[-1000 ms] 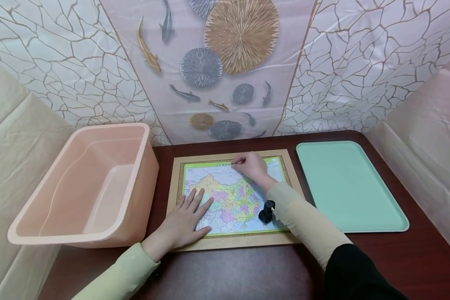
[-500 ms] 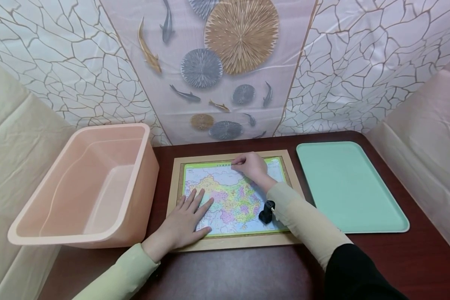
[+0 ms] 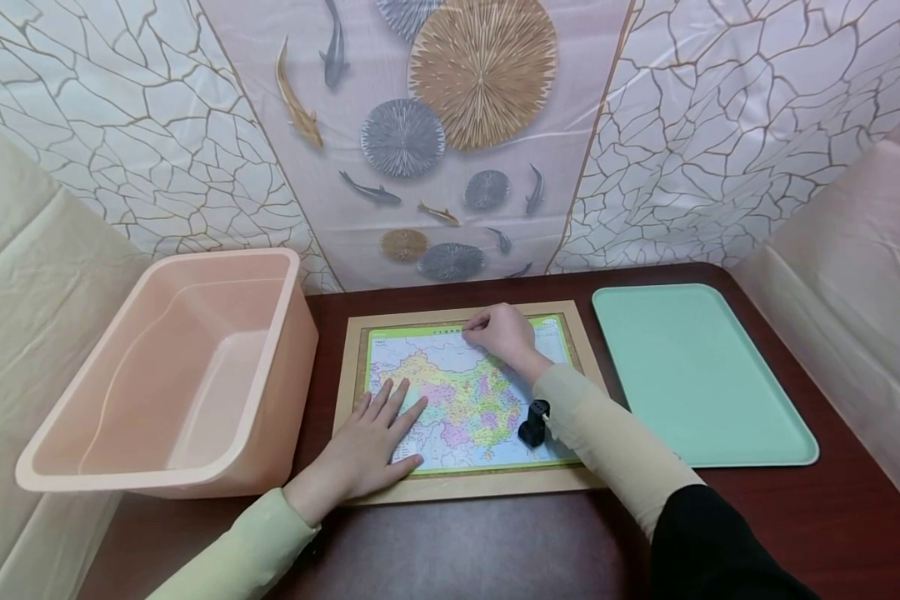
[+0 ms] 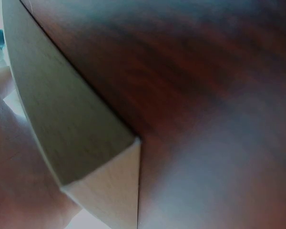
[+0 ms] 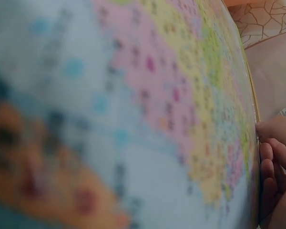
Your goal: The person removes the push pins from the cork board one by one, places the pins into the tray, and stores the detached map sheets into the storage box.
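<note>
A colourful map of China with a green border lies in a light wooden frame on the table. My left hand rests flat with fingers spread over the map's lower left part, its wrist crossing the frame's front left corner. At the map's top strip is my right hand, fingers curled in and thumb and index fingertips together, touching the green band. In the right wrist view its curled fingers sit at the map's far edge. I cannot tell whether a small thing is between the fingertips.
A deep pink plastic tub stands left of the frame. To the right lies a flat mint-green tray. A small black device sits at the right cuff, over the map. Patterned cloth hangs behind the dark red table.
</note>
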{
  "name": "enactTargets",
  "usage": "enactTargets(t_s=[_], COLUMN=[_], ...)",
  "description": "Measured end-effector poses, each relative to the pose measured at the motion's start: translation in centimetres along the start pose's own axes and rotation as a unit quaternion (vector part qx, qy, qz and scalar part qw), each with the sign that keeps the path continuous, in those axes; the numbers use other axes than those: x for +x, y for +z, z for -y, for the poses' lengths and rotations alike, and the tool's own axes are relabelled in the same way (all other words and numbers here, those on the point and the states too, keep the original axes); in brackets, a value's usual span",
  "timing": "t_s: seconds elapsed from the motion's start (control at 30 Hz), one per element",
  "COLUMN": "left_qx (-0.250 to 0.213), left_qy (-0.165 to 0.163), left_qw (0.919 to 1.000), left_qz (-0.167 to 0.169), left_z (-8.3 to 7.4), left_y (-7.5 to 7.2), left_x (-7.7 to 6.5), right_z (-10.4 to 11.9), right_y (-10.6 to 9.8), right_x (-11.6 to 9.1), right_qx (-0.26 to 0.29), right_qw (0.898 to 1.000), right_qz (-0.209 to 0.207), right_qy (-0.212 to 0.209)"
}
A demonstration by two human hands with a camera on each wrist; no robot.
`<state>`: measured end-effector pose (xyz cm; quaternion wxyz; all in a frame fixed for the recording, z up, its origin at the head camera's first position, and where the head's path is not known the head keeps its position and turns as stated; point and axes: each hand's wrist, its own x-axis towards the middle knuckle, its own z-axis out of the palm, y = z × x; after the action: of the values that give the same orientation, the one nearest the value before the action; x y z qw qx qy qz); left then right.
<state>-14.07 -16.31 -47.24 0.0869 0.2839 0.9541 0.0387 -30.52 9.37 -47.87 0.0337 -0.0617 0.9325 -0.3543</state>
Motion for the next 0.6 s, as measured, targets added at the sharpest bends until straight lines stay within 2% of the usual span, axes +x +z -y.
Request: enactTargets(t_s=[0.33, 0.6], left_qx=[-0.003, -0.001], left_qy=[-0.007, -0.007], left_qw=[1.0000, 1.0000], left_qz=[0.006, 0.006], left_z=[-0.08, 0.02], left_y=[0.00, 0.11], left_x=[-0.07, 0.10], right_z=[-0.25, -0.18], right_y=[0.23, 0.21], right_x=[0.08, 0.07], right_qx=[-0.009, 0.008], right_qw=[1.000, 1.000], right_qz=[-0.008, -0.008], right_qy=[-0.010, -0.003])
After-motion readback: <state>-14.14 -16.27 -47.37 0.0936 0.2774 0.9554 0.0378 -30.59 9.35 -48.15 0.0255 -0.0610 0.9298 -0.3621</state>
